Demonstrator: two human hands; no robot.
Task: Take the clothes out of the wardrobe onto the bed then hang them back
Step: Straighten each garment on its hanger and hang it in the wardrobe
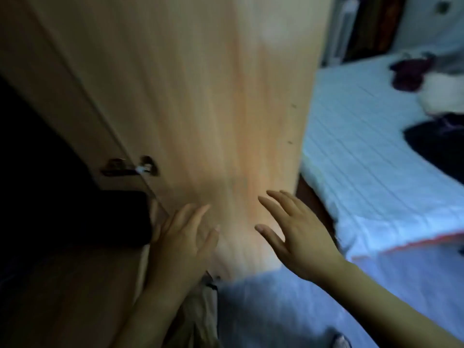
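Plainly, held left hand (183, 237) and right hand (298, 234) wide, empty, before pale wooden wardrobe door (200, 96). Saw dark clothes (437, 146) on light-blue quilted bed (364, 159).

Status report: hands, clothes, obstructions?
Left hand and right hand open, empty, by wardrobe door. Clothes on bed. No obstruction seen.

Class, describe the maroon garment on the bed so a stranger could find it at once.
Find the bed with the pale blue cover, right of the wooden wardrobe door. At its far end lies the maroon garment, crumpled. Nearby are a white bundle and a black garment; it alone is dark red.
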